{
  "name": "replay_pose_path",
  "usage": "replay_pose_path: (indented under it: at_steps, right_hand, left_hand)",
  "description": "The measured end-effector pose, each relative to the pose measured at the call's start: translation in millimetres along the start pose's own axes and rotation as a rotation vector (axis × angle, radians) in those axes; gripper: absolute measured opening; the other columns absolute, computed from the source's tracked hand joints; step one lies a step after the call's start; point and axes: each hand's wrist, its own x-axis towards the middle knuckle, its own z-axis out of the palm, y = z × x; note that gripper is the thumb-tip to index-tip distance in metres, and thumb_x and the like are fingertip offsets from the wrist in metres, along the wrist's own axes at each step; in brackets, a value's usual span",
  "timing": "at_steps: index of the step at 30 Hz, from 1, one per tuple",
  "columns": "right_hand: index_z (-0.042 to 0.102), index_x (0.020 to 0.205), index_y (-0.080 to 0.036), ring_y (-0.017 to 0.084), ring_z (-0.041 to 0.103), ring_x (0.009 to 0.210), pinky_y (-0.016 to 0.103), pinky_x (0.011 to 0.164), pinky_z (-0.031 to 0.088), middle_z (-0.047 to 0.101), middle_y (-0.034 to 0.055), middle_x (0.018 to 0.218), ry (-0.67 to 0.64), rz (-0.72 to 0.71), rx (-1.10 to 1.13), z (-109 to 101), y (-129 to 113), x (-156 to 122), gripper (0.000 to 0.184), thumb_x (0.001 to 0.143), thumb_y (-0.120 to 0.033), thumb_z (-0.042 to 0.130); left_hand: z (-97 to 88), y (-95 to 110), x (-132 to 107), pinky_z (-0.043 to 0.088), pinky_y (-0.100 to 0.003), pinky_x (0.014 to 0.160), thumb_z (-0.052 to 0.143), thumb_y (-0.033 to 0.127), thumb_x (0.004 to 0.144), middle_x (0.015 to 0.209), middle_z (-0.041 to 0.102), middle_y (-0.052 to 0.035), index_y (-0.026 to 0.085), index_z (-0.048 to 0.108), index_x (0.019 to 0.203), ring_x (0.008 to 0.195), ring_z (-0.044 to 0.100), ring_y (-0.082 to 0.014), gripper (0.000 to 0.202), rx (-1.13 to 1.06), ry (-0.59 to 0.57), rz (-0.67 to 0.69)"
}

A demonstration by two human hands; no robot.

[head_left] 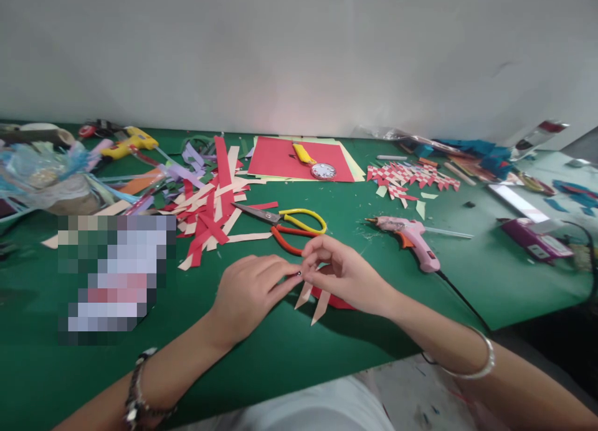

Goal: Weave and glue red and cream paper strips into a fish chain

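Both hands meet over the green table (289,350) near its front edge. My left hand (250,291) is closed, its fingertips pinching toward the right hand. My right hand (341,272) is closed in a pinch on a small woven paper piece (322,297) of red and cream strips, whose cream ends hang below the fingers. The piece is mostly hidden by the right hand. Just beyond the hands lie scissors (284,222) with yellow and orange handles.
A pink glue gun (411,235) lies to the right with its cord. A heap of red and cream paper strips (210,210) is at the left, a red sheet (280,160) behind, woven red-white pieces (411,179) and a yellow glue gun (128,143) farther back.
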Motion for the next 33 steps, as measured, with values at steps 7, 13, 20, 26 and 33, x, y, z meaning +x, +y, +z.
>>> replay_pose_path:
  at_steps: [7,13,20,26,33]
  right_hand:
    - [0.056,0.08,-0.021,0.013,0.057,0.064,0.023,0.055,0.044,0.062,0.0012,0.071,0.257,-0.012,-0.711,-45.7,-13.2,-46.1,0.014,0.085,-0.03,0.047]
    - [0.057,0.083,-0.023,0.017,0.058,0.06,0.029,0.057,0.043,0.063,0.0029,0.07,0.919,0.17,-1.097,-85.9,10.1,-88.9,0.017,0.08,-0.038,0.05]
    - [0.059,0.092,-0.017,0.028,0.053,0.081,0.039,0.07,0.041,0.059,0.012,0.085,0.884,0.403,-1.38,-122.3,46.8,-97.4,0.047,0.078,-0.06,0.044]
    - [0.054,0.088,-0.015,0.024,0.053,0.078,0.035,0.069,0.04,0.056,0.0116,0.082,0.752,0.287,-1.367,-131.9,69.2,-88.0,0.028,0.083,-0.038,0.038]
    - [0.047,0.108,-0.015,0.022,0.054,0.066,0.03,0.057,0.038,0.06,0.0093,0.082,0.871,0.269,-1.212,-113.7,55.3,-85.2,0.031,0.084,-0.033,0.037]
  left_hand:
    - [-8.2,-2.7,8.4,0.046,-0.022,0.051,0.062,0.037,0.076,0.072,0.069,-0.0009,0.02,0.067,0.081,0.058,0.059,-0.0123,0.018,-0.646,-0.01,-0.617]
    - [-0.4,-10.7,7.2,0.041,-0.02,0.046,0.064,0.042,0.073,0.071,0.066,-0.0016,0.019,0.069,0.079,0.051,0.048,-0.0074,0.023,-0.992,0.072,-0.821]
    - [-1.9,-5.5,7.4,0.043,-0.022,0.051,0.061,0.038,0.077,0.068,0.066,0.0005,0.022,0.069,0.082,0.057,0.055,-0.0109,0.019,-0.778,-0.05,-0.692]
    - [2.6,7.5,2.8,0.041,-0.025,0.067,0.056,0.027,0.084,0.076,0.07,0.0029,0.023,0.066,0.084,0.07,0.062,-0.0114,0.011,-0.375,-0.323,-0.038]
    - [6.1,2.9,1.3,0.04,-0.023,0.068,0.055,0.026,0.085,0.08,0.07,0.0031,0.022,0.066,0.086,0.072,0.062,-0.0106,0.012,-0.291,-0.306,0.013]
